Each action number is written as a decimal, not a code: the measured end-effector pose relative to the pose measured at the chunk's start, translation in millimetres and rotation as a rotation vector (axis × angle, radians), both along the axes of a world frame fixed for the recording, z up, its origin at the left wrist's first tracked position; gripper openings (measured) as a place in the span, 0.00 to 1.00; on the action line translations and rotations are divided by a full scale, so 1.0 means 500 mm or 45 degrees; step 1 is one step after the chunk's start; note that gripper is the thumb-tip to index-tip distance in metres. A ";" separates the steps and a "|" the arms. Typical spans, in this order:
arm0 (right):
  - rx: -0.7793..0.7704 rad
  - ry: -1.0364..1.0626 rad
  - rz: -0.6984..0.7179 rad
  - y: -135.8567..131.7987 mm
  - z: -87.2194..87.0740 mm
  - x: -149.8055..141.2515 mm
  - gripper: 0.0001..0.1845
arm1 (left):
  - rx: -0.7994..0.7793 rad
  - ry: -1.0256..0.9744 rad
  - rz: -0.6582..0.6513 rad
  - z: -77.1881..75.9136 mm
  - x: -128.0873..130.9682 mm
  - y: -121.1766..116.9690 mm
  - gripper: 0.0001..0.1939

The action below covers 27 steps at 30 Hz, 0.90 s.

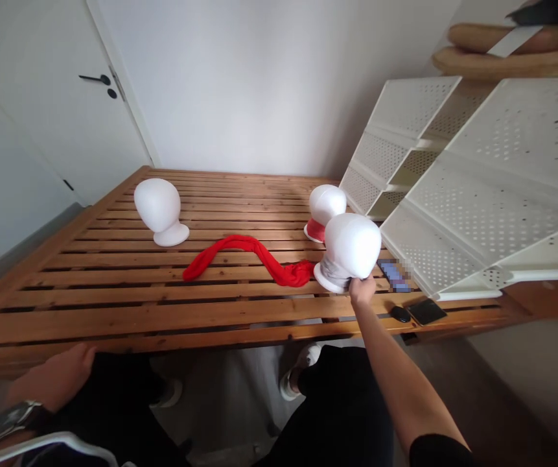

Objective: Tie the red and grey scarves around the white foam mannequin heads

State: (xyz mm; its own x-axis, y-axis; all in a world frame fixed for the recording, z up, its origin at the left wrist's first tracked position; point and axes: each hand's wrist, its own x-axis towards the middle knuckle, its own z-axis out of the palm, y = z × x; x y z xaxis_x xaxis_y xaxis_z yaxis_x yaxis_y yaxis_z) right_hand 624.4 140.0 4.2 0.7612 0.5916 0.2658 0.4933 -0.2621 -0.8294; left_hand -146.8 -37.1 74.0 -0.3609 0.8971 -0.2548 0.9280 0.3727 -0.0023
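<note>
Right hand [362,290] is nearer, fingers closed at the neck of 1 head [353,243], probably pinching the grey band [333,272]. Head's just up-left of them, long axis roughly upright. Left hand's [58,376] well apart, can't tell if open.

We are counting 3 white head forms [157,207], 1 standing left of centre and 2 right. We are also seeing 1 long red cloth [247,243] mid-frame, 1 grey band [333,272] and 1 phone [395,275] right of centre, 2 hands [362,290] and 1 wristwatch [13,417] lower left.
</note>
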 end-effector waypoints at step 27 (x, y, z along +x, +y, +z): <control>-0.536 -0.297 1.059 -0.476 0.146 -0.666 0.35 | 0.777 -1.438 -0.448 -0.038 0.411 0.005 0.27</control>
State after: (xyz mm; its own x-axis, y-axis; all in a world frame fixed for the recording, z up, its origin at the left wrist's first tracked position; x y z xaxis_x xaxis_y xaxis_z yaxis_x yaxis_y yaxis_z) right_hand 291.6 -98.1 77.4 0.0096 1.0000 -0.0004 0.7964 -0.0078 -0.6047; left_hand 58.6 -34.5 54.8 0.0544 0.9751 0.2152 0.3566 -0.2203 0.9079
